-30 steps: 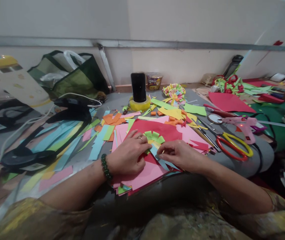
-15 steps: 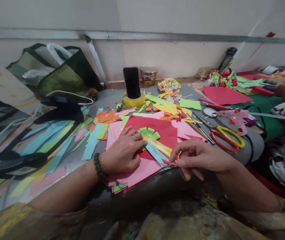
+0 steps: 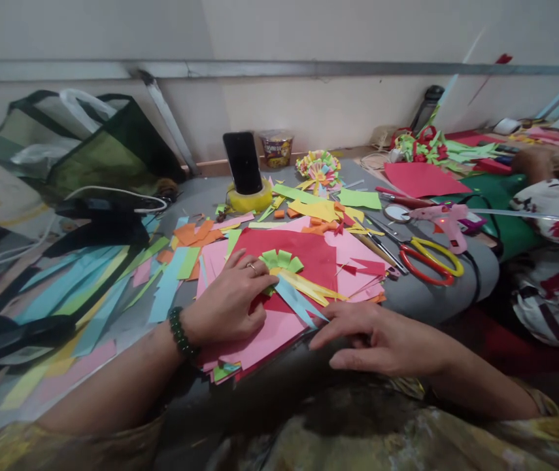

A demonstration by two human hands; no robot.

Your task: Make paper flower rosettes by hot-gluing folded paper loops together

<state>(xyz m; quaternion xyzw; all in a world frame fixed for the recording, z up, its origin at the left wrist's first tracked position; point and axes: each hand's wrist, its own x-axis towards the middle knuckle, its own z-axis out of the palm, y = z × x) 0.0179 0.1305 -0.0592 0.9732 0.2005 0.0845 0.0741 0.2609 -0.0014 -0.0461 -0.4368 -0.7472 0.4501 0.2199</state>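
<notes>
The left hand (image 3: 227, 304) presses flat on the red paper sheet (image 3: 308, 252), touching a green folded fan (image 3: 280, 260). The right hand (image 3: 382, 340) rests open just below that sheet's near edge

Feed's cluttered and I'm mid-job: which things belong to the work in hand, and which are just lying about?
In hand:
left hand on green folded paper piece
blue and yellow strips
pink and red sheets
right hand, holding nothing

Lying about:
scissors
glue gun
phone
green bag
</notes>
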